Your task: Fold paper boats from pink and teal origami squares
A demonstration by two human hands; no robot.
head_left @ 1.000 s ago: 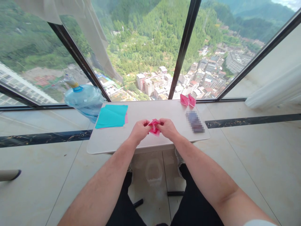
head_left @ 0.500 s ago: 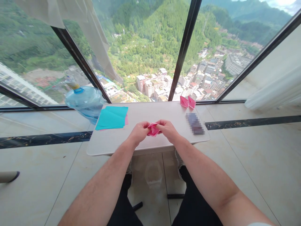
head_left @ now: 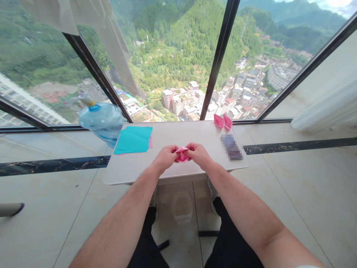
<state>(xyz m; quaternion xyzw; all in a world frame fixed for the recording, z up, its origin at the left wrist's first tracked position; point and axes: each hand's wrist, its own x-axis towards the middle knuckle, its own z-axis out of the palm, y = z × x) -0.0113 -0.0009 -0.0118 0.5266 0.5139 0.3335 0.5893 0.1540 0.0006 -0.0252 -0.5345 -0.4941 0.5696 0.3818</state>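
Note:
A small folded piece of pink paper (head_left: pixel 182 154) is held between my two hands above the near part of the white table (head_left: pixel 167 169). My left hand (head_left: pixel 166 157) pinches its left side, and my right hand (head_left: pixel 197 153) grips the right side. Several folds show in the paper's middle, while its outer edges are hidden by my fingers. To the left on the table lies a stack of turquoise paper sheets (head_left: pixel 134 139), with pink paper (head_left: pixel 151 142) peeking out beneath. A folded pink paper piece with two pointed halves (head_left: pixel 219 121) stands at the far right corner.
A blurred-out flat object (head_left: pixel 232 147) lies at the table's right side. Behind the left end stands a large blue water bottle (head_left: pixel 102 119). Tall windows with dark frames (head_left: pixel 220 59) rise just beyond the table. My legs are under the near edge.
Both hands stay in nearly the same place. The pink paper has shifted slightly between my fingers, and its folds look a little different.

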